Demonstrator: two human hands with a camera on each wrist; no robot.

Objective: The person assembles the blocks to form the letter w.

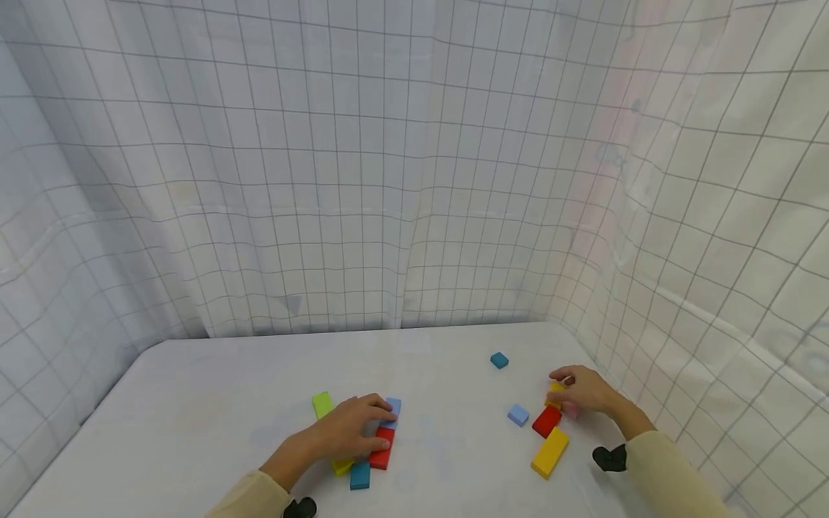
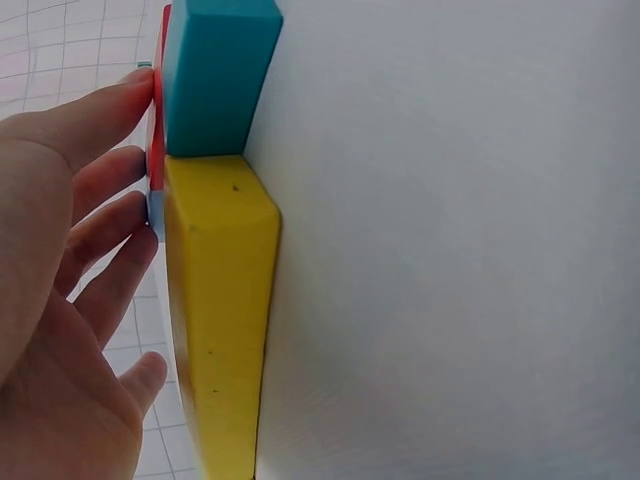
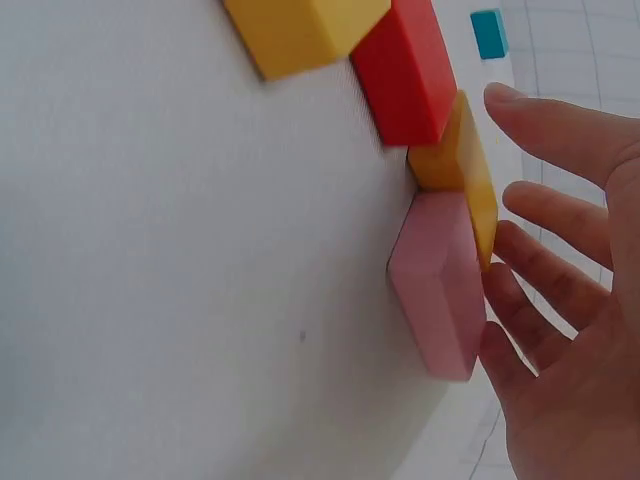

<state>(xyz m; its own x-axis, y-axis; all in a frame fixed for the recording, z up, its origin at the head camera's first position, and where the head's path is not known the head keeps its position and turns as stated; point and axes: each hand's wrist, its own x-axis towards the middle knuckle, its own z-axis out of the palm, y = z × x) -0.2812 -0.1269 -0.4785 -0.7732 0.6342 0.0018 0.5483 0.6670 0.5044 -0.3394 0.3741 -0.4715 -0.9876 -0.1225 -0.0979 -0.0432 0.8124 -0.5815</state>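
Note:
My left hand (image 1: pixel 347 427) hovers low over a cluster of blocks, its fingertips at a red block (image 1: pixel 382 455) and a light blue block (image 1: pixel 393 406). A lime green block (image 1: pixel 322 404) and a teal block (image 1: pixel 360 475) lie on either side of this hand. In the left wrist view, a yellow block (image 2: pixel 222 320) touches the teal one, beside the loosely bent left fingers. On the right, my right hand (image 1: pixel 586 389) reaches over an orange-yellow block (image 3: pixel 478 185) and a pink block (image 3: pixel 440 280), fingertips at their edges. A second red block (image 1: pixel 547 421) adjoins the orange-yellow one.
A longer yellow block (image 1: pixel 550 453) lies nearer the front on the right. Between the two groups sit a small light blue block (image 1: pixel 518 415) and, farther back, a small teal block (image 1: pixel 499 360). White grid-patterned curtains (image 1: pixel 401 180) surround the white table (image 1: pixel 194 403).

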